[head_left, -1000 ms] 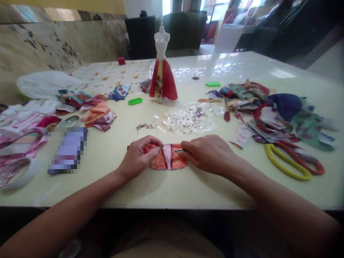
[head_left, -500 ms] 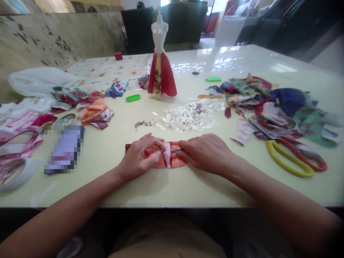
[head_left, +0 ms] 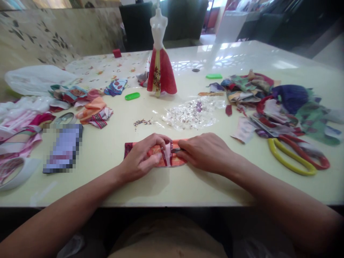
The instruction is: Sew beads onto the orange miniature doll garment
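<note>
A small orange and red cloth piece lies flat on the cream table near the front edge. My left hand rests on it with curled fingers that press and pinch the fabric. From the right, my right hand pinches a thin metal tool, whose tip touches a red stripe on the cloth. Just beyond the cloth lie a clear plastic sheet of small beads and a little heap of beads.
A white doll mannequin in a red skirt stands at the centre back. Fabric scraps and yellow and red scissors lie to the right. Folded cloths, ribbon rolls, a white bag and green clips lie to the left.
My left hand's fingers have slid to the right along the cloth towards the tool tip, and more of the cloth's left end shows. The view has tilted down a little.
</note>
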A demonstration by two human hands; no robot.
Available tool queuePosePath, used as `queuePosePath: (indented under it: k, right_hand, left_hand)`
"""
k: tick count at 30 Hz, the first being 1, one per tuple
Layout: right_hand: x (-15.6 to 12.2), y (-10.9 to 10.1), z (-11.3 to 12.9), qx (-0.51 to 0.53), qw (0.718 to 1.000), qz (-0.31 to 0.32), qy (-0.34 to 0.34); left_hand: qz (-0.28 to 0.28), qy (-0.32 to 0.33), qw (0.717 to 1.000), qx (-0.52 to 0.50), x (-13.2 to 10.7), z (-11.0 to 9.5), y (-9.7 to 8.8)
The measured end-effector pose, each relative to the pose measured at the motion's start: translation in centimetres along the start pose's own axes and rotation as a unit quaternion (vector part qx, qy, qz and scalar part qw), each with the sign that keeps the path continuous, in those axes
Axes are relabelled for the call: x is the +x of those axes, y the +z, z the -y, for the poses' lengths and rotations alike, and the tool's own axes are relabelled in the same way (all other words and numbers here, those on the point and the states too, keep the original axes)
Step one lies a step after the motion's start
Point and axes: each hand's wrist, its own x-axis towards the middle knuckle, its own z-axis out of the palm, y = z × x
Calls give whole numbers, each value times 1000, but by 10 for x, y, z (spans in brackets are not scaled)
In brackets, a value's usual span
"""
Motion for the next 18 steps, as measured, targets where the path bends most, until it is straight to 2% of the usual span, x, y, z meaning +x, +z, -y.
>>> queuePosePath:
  k: [6, 13, 18]
  right_hand:
    - [0, -4, 2, 5, 1000, 20, 8]
    - [-1, -4, 1, 17, 1000, 21, 3]
    - [1, -4, 2, 19, 1000, 24, 4]
  left_hand:
    - [66, 25, 997, 38, -2, 3, 3]
    - [93, 44, 992, 70, -1, 4, 4]
    - [102, 32, 991, 77, -1, 4, 5]
